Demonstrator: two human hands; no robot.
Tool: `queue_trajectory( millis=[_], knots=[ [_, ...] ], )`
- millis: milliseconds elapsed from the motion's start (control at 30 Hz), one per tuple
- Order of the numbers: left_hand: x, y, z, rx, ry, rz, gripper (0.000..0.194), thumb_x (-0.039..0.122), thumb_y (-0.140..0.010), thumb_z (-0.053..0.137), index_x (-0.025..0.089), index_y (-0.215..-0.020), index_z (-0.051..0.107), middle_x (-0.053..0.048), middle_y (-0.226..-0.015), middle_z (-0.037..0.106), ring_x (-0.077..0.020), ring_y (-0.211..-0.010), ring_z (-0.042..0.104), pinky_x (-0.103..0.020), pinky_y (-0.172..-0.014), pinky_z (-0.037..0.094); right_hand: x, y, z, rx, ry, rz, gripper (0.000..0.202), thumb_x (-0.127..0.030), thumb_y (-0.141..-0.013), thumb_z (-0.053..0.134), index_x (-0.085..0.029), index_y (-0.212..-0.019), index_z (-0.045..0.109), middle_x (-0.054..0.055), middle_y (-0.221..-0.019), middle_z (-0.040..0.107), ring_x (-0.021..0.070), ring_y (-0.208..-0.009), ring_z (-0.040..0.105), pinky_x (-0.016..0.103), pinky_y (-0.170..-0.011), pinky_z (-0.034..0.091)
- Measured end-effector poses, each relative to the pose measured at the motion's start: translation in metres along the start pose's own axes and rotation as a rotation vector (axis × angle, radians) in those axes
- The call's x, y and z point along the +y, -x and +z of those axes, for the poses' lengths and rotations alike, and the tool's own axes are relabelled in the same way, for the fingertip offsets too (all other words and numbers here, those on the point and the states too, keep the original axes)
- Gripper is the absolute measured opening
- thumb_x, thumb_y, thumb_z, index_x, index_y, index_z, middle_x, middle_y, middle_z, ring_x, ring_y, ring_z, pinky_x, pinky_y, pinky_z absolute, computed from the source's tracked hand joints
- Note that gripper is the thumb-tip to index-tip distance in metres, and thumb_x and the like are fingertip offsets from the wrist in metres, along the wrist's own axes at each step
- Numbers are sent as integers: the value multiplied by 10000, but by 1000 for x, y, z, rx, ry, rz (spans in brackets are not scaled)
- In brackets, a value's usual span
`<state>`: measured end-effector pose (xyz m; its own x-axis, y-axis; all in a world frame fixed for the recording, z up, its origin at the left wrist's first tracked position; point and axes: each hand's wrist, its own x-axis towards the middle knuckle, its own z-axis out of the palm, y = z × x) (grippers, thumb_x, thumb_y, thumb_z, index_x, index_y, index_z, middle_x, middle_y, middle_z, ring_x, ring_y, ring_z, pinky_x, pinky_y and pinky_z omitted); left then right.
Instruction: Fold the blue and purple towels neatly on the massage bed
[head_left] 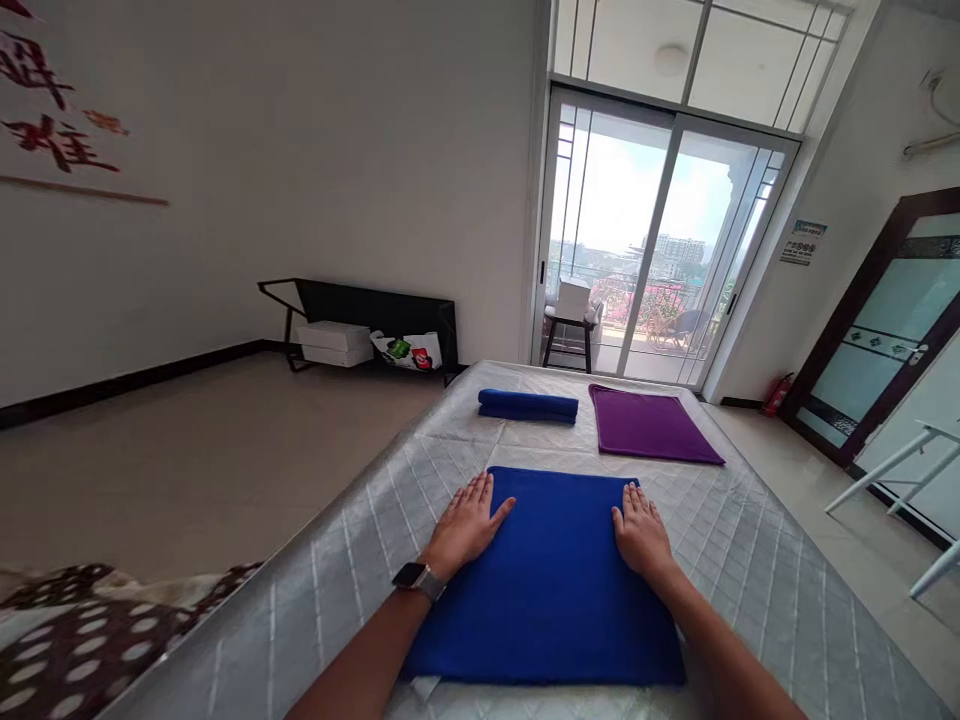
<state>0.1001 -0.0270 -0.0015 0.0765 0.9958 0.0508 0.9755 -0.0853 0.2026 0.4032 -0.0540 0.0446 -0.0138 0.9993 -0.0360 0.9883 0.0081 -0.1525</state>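
A flat blue cloth (559,580), roughly square, lies spread on the quilted silver-grey mattress (360,560) in front of me. On its far left edge rests my left hand (466,520), open and palm down, thumb out to the side; a watch (418,578) is on that wrist. My right hand (642,528) lies flat at the cloth's far right edge, fingers stretched away from me. Beyond the cloth is a rolled or folded blue cloth (529,406). A flat purple cloth (652,425) lies to its right.
A brown blanket with white dots (82,640) is at lower left. Past the mattress stands a black frame (360,305) with white boxes (334,343) and a bag (409,350). Sliding glass doors (667,230) are behind; a pale blue-grey stool (892,470) stands right.
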Motion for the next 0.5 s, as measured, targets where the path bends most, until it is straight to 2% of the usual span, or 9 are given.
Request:
queue_trajectory(
  millis=[167,367,500],
  knots=[
    [3,3,-4,-17,-25,-6,889,662,-947,147,-6,-1529,211,-184,-1612,177,-268,-1501,186,-431,-1225,171,2,3,-2,-9,-13,9,634,-343,-998,172,-21,-1541,225,132,-1616,214,194,-1511,143,369,-1209,112],
    [-8,-1,10,78,-59,-9,848,646,-951,177,25,-1517,287,-181,-1592,278,-267,-1483,258,-437,-1209,224,6,13,-6,-23,-14,-46,629,-343,-1002,175,-27,-1545,210,118,-1625,174,198,-1515,112,367,-1217,95],
    [-11,0,10,164,-120,29,801,617,-965,170,49,-1501,347,-180,-1581,314,-288,-1482,260,-488,-1208,217,6,17,-2,-65,-43,-60,636,-361,-1004,193,-32,-1548,198,123,-1623,174,199,-1513,118,362,-1216,105]
  ],
)
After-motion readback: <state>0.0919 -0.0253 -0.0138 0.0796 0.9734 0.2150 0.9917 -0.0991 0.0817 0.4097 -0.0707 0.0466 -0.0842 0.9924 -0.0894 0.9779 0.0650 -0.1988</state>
